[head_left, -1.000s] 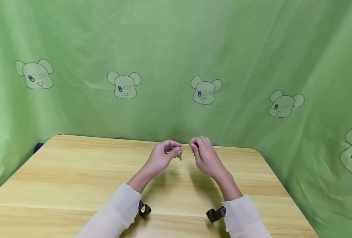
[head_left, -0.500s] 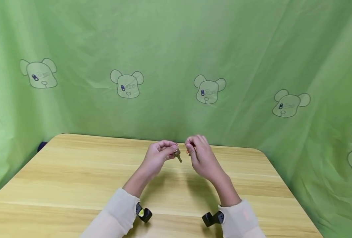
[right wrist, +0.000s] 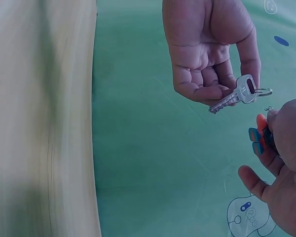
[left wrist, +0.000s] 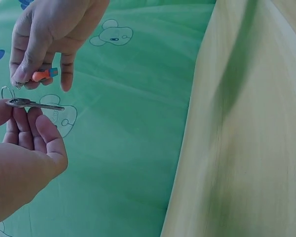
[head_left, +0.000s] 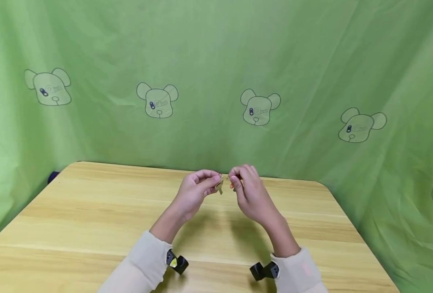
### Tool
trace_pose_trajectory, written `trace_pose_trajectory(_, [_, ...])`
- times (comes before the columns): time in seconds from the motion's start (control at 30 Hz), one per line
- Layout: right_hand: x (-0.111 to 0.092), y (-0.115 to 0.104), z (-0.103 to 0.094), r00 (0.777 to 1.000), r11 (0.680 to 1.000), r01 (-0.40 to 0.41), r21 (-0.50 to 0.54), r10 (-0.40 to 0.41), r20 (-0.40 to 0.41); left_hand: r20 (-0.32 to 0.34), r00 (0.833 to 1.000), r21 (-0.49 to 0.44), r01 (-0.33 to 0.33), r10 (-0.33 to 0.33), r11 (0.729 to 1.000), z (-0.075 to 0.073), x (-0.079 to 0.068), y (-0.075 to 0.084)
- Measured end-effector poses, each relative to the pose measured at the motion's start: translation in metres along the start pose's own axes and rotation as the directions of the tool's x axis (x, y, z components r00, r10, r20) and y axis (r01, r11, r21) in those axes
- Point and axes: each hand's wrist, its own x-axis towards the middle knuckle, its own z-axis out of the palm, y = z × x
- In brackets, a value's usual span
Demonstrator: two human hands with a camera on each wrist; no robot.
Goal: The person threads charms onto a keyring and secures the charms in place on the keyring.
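Observation:
My left hand (head_left: 193, 193) pinches a metal key (right wrist: 237, 94) by its ring between thumb and finger. The split ring (right wrist: 264, 92) pokes out toward my right hand. In the left wrist view the key (left wrist: 35, 104) lies nearly flat above the curled fingers. Close by, my right hand (head_left: 252, 195) holds a small orange-and-blue charm (left wrist: 44, 75), mostly covered by the fingers. A tiny metal clasp (right wrist: 269, 108) sticks out at its fingertips, near the ring; a narrow gap shows between them. Both hands are raised above the far part of the table.
The wood-grain table (head_left: 92, 211) spreads below both arms. Behind it hangs a green curtain (head_left: 209, 53) with printed bear heads. Black wrist cameras (head_left: 179, 264) sit at both cuffs. A dark object (head_left: 53, 176) shows past the left table edge.
The hands have come slightly closer together. The key below the left fingers has swung and turned, and the view has shifted a little. Both hands keep their holds.

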Motion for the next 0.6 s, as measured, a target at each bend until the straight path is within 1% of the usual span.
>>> trace_pose_trajectory(0.13, [-0.0001,-0.0002,-0.0011,1.000,1.000,0.016,-0.001,-0.016,-0.008,0.002,1.000,-0.004,0.006,-0.006,1.000,0.0019,-0.0012,0.0020])
trace_pose_trajectory(0.3, [0.0004,-0.0029,-0.0023,1.000,1.000,0.030,-0.006,-0.030,-0.005,0.012,0.999,-0.026,0.031,-0.030,0.999,0.0038,-0.0020,0.0048])
trace_pose_trajectory(0.6, [0.0016,-0.0064,-0.0005,0.999,0.999,0.045,0.010,-0.045,0.004,-0.005,0.999,-0.057,0.051,-0.052,0.997,0.0023,-0.0029,0.0088])
